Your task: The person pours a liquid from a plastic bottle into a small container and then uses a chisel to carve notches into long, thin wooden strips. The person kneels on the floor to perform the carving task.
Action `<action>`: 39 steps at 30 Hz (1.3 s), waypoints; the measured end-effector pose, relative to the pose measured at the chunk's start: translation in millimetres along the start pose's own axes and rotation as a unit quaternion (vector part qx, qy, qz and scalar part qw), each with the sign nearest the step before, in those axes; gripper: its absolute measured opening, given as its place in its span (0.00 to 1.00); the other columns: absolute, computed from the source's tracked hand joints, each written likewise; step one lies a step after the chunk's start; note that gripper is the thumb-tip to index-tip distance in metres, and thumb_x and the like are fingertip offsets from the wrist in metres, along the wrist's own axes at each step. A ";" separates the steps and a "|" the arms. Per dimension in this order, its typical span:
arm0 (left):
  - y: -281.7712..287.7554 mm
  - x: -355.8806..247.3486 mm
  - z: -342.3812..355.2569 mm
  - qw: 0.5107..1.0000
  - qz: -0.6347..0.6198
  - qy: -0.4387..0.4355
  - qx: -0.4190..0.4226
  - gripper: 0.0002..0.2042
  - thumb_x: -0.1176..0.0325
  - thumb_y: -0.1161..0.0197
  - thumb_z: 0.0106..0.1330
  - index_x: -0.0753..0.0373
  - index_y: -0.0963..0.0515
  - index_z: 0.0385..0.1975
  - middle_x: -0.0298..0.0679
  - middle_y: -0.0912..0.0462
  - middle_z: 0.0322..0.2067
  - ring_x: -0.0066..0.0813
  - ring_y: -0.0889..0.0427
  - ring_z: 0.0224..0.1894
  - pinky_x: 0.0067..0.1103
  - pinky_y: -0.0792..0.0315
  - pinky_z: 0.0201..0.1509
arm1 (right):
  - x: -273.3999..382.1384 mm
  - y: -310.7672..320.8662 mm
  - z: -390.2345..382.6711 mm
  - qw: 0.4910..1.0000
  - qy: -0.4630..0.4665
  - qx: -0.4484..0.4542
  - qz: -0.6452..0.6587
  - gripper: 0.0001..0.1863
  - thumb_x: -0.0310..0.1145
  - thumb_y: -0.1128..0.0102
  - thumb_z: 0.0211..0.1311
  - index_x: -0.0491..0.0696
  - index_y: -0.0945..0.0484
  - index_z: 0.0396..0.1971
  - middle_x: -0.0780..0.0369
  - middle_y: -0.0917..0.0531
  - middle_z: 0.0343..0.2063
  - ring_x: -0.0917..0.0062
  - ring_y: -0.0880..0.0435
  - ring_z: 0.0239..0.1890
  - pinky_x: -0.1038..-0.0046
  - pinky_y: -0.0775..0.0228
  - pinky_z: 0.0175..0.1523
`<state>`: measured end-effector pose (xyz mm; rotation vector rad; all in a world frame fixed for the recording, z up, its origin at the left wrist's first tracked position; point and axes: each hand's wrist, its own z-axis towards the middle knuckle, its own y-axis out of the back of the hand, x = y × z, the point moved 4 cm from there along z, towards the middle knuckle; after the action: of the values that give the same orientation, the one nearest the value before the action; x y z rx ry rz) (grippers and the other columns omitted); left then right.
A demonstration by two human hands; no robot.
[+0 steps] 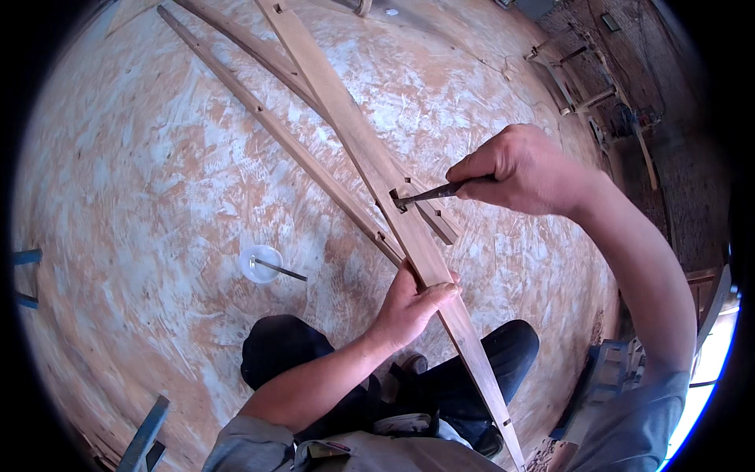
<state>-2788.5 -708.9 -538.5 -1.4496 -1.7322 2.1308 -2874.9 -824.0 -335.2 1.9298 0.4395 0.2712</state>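
Note:
My left hand (414,305) is wrapped round a long wooden plank (366,145) with rectangular mortises cut in it. The plank slants from the top of the view down past my right knee. In my right hand (525,171) is a thin, dark hand tool (440,190), its exact kind unclear. Its far end reaches a mortise (399,200) a little beyond my left hand. Two more slotted wooden pieces lie underneath and beside the plank: a narrow rail (291,138) on the left and another length (252,43) that passes beneath it.
On the floor (157,197), smeared with white, a small pale bowl (260,263) holds a stick (281,270) leaning over its rim. Blue metal legs (145,433) stand at lower left. Wooden frames (582,86) line the brick wall at upper right. My knees (287,346) flank the plank.

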 end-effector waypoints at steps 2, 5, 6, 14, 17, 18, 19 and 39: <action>1.9 0.0 1.3 1.000 0.011 0.000 -0.011 0.16 0.74 0.43 0.66 0.67 0.39 0.50 0.42 0.23 0.41 0.27 0.21 0.45 0.27 0.27 0.54 | 27.1 16.2 -1.3 0.993 0.000 0.015 -0.116 0.06 0.35 0.39 0.56 0.51 0.16 0.27 0.60 0.17 0.22 0.65 0.15 0.29 0.66 0.23 0.35; 4.3 2.6 -0.5 0.997 0.057 -0.015 -0.054 0.17 0.73 0.42 0.66 0.67 0.39 0.51 0.41 0.23 0.42 0.28 0.21 0.45 0.28 0.28 0.54 | 57.8 23.1 1.4 0.965 0.023 0.021 -0.260 0.05 0.31 0.37 0.54 0.47 0.21 0.22 0.60 0.18 0.19 0.69 0.16 0.24 0.69 0.25 0.27; 3.6 2.6 -0.4 0.994 0.076 -0.025 -0.069 0.18 0.73 0.42 0.66 0.68 0.38 0.51 0.41 0.23 0.42 0.28 0.21 0.45 0.28 0.28 0.54 | 67.2 22.3 1.1 0.959 0.041 0.031 -0.280 0.04 0.28 0.40 0.54 0.46 0.21 0.22 0.59 0.17 0.19 0.68 0.15 0.24 0.71 0.24 0.25; 1.2 -4.4 8.9 0.997 -0.020 0.019 0.071 0.11 0.75 0.43 0.61 0.67 0.28 0.44 0.41 0.21 0.39 0.29 0.21 0.46 0.28 0.28 0.54 | 13.5 13.4 -1.8 0.991 0.047 -0.037 -0.123 0.02 0.34 0.38 0.54 0.54 0.18 0.26 0.63 0.18 0.20 0.69 0.15 0.27 0.65 0.25 0.30; -2.1 -0.2 7.8 0.997 -0.047 0.044 0.043 0.14 0.75 0.43 0.62 0.67 0.32 0.48 0.41 0.22 0.41 0.29 0.21 0.46 0.28 0.27 0.53 | 15.0 17.4 0.5 0.994 0.053 -0.025 -0.096 0.03 0.33 0.40 0.54 0.53 0.18 0.24 0.62 0.18 0.20 0.67 0.16 0.26 0.66 0.25 0.31; -1.0 -1.8 9.6 0.999 -0.007 0.031 0.038 0.16 0.74 0.42 0.63 0.67 0.34 0.50 0.41 0.22 0.41 0.28 0.21 0.46 0.28 0.27 0.54 | 17.7 20.5 -3.5 0.991 0.010 0.016 -0.133 0.05 0.33 0.38 0.57 0.49 0.17 0.26 0.60 0.18 0.20 0.68 0.16 0.26 0.68 0.27 0.29; 3.9 -3.5 9.6 0.999 0.033 0.018 0.026 0.18 0.73 0.41 0.64 0.67 0.36 0.51 0.41 0.22 0.41 0.27 0.21 0.45 0.27 0.28 0.54 | 35.1 29.4 1.7 0.982 0.023 0.012 -0.186 0.05 0.32 0.39 0.56 0.48 0.17 0.24 0.59 0.18 0.19 0.68 0.16 0.26 0.68 0.26 0.29; -2.7 1.7 6.2 0.987 0.158 0.027 -0.032 0.29 0.65 0.35 0.65 0.74 0.45 0.55 0.46 0.28 0.47 0.27 0.26 0.51 0.23 0.29 0.54 | 34.8 35.1 3.3 0.973 -0.106 0.103 -0.175 0.07 0.27 0.43 0.53 0.44 0.16 0.27 0.55 0.15 0.26 0.61 0.14 0.32 0.65 0.21 0.37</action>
<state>-2794.8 -711.6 -537.8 -1.8941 -1.6607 2.1651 -2835.9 -824.1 -304.6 2.0141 0.6733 -0.2163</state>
